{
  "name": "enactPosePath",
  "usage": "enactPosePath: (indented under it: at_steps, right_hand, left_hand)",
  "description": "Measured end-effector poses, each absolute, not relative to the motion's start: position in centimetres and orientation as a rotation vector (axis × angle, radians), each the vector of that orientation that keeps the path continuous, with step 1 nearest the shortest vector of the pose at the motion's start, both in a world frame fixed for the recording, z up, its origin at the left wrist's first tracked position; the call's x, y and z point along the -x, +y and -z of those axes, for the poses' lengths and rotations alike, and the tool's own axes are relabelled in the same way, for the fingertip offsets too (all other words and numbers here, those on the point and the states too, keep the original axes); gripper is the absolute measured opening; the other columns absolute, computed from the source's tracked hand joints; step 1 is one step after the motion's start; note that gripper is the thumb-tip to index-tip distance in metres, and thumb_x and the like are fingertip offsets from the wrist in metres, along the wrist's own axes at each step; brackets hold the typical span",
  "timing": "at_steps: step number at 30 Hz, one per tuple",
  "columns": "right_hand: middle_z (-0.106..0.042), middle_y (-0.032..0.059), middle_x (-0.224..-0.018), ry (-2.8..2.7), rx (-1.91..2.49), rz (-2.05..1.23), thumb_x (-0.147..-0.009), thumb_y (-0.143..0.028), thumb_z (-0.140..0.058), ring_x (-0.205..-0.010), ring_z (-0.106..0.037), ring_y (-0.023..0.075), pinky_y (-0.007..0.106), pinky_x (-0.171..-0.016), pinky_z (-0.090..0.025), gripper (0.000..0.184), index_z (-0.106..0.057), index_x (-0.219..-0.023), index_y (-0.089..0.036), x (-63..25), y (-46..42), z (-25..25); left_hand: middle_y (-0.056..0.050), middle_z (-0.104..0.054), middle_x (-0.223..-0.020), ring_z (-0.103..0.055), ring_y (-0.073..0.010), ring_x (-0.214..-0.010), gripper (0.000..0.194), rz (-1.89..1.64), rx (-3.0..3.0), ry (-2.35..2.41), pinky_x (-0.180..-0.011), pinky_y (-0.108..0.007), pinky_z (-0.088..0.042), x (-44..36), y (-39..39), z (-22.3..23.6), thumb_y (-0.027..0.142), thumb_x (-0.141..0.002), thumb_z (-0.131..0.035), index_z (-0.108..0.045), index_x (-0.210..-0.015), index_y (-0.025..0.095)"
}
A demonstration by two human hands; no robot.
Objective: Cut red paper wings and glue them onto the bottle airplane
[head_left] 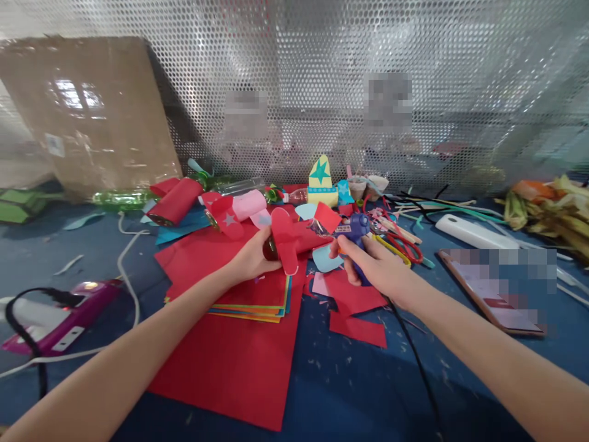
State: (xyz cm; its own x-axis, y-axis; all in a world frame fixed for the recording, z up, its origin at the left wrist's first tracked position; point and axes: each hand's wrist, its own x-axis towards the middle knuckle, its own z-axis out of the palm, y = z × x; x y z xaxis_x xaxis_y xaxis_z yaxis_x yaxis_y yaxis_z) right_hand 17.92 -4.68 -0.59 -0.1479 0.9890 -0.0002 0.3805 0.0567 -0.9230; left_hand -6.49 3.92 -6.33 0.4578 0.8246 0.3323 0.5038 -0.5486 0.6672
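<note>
My left hand (252, 258) is closed round the end of a red paper-covered bottle craft (294, 240) with a red wing piece, held above the table. My right hand (372, 265) grips a purple glue gun (353, 232), its nozzle pointing left at the red craft near a small red paper square (327, 217). The gun's black cord (414, 350) trails back along my right forearm. Under both hands lie red paper sheets (230, 356) and a stack of coloured sheets (257, 304).
A phone (497, 288) lies at right, a white bar-shaped object (469, 232) behind it. Red-handled scissors (405, 245), pipe cleaners and a star-topped paper rocket (321, 181) sit behind. A purple power strip (59, 319) is at left, cardboard (87, 110) leans on mesh wall.
</note>
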Motion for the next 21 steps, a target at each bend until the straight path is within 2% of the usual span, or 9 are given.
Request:
enactPosePath:
  at_steps: [2,9,15,21]
  right_hand:
    - [-0.049,-0.0063,-0.045,-1.620,1.381,-1.115,-0.090,-0.053,-0.040,-0.045,-0.051,0.0109,0.024,-0.051,-0.039,0.037,-0.055,-0.082,-0.020,-17.39,-4.52,0.44]
    - [-0.048,-0.0068,-0.047,-1.583,1.386,-1.205,-0.092,-0.044,-0.039,-0.042,-0.047,0.0085,0.023,-0.047,-0.038,0.031,-0.050,-0.077,-0.020,-17.36,-4.37,0.56]
    - [-0.050,-0.0069,-0.051,-1.590,1.388,-1.235,-0.093,-0.043,-0.039,-0.041,-0.046,0.0059,0.020,-0.046,-0.038,0.030,-0.049,-0.077,-0.019,-17.53,-4.65,0.26]
    - [-0.050,-0.0065,-0.046,-1.661,1.477,-1.148,-0.093,-0.044,-0.040,-0.044,-0.052,0.0090,0.021,-0.046,-0.040,0.031,-0.051,-0.076,-0.020,-17.35,-5.07,-0.07]
  left_hand:
    - [-0.009,-0.063,-0.106,-0.064,-0.0259,-0.088,0.060,-0.890,-2.234,1.100,-0.076,-0.037,-0.053,6.47,3.82,6.43,0.032,-0.067,-0.069,-0.046,-0.120,0.014]
    - [-0.010,-0.057,-0.117,-0.056,-0.0277,-0.107,0.050,-0.925,-2.402,1.014,-0.091,-0.040,-0.048,6.11,3.37,6.30,0.025,-0.069,-0.064,-0.050,-0.116,0.014]
    - [-0.010,-0.056,-0.121,-0.056,-0.0290,-0.108,0.055,-0.912,-2.439,1.030,-0.092,-0.041,-0.047,6.16,3.32,6.25,0.022,-0.068,-0.065,-0.049,-0.121,0.017]
    - [-0.013,-0.054,-0.126,-0.051,-0.0303,-0.117,0.058,-0.922,-2.503,1.015,-0.098,-0.044,-0.043,6.25,3.35,6.41,0.022,-0.070,-0.066,-0.046,-0.124,0.017]
